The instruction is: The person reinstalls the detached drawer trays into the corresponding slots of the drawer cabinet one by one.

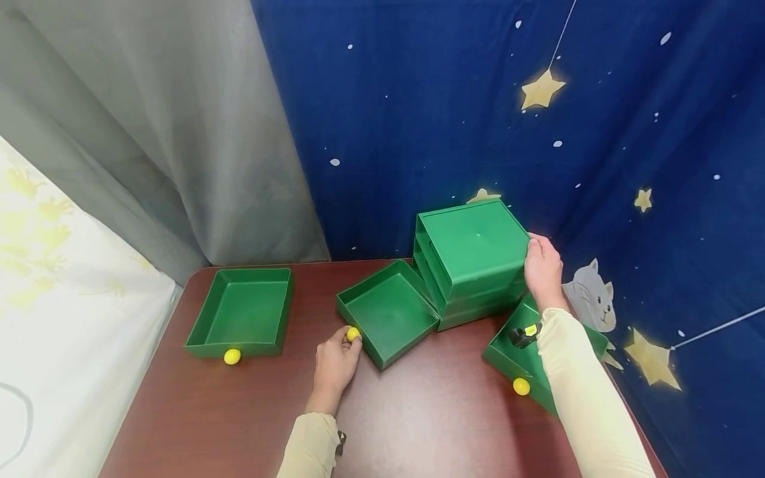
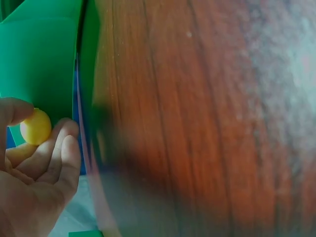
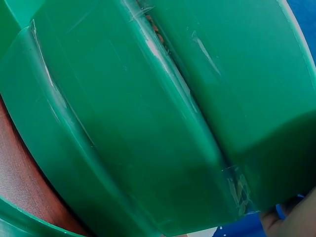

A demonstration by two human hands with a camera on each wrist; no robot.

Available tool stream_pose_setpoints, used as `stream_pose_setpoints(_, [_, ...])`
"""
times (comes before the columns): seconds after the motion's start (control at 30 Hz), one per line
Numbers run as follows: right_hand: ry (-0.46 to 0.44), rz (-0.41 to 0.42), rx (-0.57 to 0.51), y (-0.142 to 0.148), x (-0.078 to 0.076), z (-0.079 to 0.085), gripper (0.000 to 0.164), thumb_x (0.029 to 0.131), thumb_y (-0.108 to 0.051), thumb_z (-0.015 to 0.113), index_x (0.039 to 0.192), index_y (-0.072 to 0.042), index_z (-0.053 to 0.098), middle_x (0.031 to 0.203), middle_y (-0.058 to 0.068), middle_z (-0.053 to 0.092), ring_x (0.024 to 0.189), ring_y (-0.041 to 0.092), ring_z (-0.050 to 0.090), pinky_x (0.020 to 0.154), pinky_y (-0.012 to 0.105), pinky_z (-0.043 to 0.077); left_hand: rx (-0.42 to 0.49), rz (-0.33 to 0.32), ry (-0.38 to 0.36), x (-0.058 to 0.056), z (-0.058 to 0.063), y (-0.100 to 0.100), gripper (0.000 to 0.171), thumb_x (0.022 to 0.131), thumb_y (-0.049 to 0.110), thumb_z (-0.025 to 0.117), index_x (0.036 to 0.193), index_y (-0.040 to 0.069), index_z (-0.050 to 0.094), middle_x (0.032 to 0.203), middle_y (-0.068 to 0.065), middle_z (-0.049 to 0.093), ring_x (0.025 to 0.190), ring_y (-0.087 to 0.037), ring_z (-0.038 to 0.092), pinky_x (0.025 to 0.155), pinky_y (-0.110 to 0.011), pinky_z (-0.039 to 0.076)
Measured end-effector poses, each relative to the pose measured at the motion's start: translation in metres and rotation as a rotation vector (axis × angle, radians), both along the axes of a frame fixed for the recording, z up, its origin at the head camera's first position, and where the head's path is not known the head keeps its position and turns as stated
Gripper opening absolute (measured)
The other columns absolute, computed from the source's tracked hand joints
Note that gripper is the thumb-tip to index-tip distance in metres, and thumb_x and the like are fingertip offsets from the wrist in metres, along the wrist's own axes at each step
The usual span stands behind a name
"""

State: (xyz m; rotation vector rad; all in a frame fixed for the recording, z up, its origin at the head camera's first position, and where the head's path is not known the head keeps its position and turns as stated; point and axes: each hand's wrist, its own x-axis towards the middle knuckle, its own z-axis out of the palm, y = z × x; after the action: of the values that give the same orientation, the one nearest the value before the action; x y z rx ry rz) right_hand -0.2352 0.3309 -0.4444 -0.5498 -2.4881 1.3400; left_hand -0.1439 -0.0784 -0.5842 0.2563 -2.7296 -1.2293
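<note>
A green drawer cabinet stands at the table's back, its open front facing left. My right hand holds its rear right edge; in the right wrist view only part of that hand shows beside the cabinet's green side. Flat on the table, a green drawer lies turned at an angle, a corner close against the cabinet. My left hand pinches the round yellow knob at this drawer's front wall. In the left wrist view, thumb and fingers surround the yellow knob.
Another green drawer with a yellow knob lies at the table's left. A third drawer, also with a yellow knob, sits right, partly beneath my right forearm. Behind the brown table hang grey and blue starry curtains.
</note>
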Motion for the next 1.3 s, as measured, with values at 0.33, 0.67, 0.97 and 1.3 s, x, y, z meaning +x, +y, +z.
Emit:
stream_pose_setpoints(0.33, [0.007, -0.011, 0.004, -0.001, 0.0, 0.0, 0.054, 0.109, -0.046, 0.029, 0.149, -0.019, 0.052, 0.156, 0.009, 0.05, 0.147, 0.035, 0.042, 0.121, 0.054, 0.031, 0.012, -0.041, -0.007, -0.003, 0.0, 0.003, 0.042, 0.097, 0.03, 0.068, 0.133, 0.009, 0.067, 0.083, 0.0, 0.072, 0.075, -0.012, 0.062, 0.074, -0.038, 0.054])
stream_pose_setpoints(0.67, [0.005, -0.014, 0.003, -0.001, 0.0, 0.001, 0.054, 0.108, -0.047, 0.028, 0.149, -0.02, 0.052, 0.157, 0.008, 0.049, 0.148, 0.035, 0.042, 0.121, 0.053, 0.03, 0.012, -0.072, -0.051, -0.01, -0.004, 0.008, 0.045, 0.103, 0.032, 0.061, 0.142, 0.01, 0.06, 0.128, -0.015, 0.072, 0.114, -0.029, 0.069, 0.098, -0.052, 0.054])
stream_pose_setpoints(0.97, [0.002, 0.0, 0.004, -0.001, 0.001, -0.003, 0.055, 0.109, -0.047, 0.028, 0.15, -0.019, 0.051, 0.157, 0.009, 0.049, 0.147, 0.035, 0.042, 0.121, 0.054, 0.031, -0.03, -0.114, -0.083, -0.018, -0.005, 0.007, 0.044, 0.104, 0.031, 0.059, 0.142, 0.009, 0.058, 0.122, -0.013, 0.073, 0.106, -0.027, 0.07, 0.093, -0.05, 0.055])
stream_pose_setpoints(1.3, [0.02, -0.002, 0.004, -0.001, 0.001, -0.003, 0.054, 0.109, -0.046, 0.028, 0.149, -0.018, 0.052, 0.156, 0.01, 0.05, 0.147, 0.036, 0.043, 0.12, 0.054, 0.031, -0.03, -0.097, -0.091, -0.029, -0.005, 0.014, 0.041, 0.105, 0.03, 0.057, 0.142, 0.015, 0.051, 0.122, -0.013, 0.072, 0.106, -0.031, 0.07, 0.09, -0.05, 0.055])
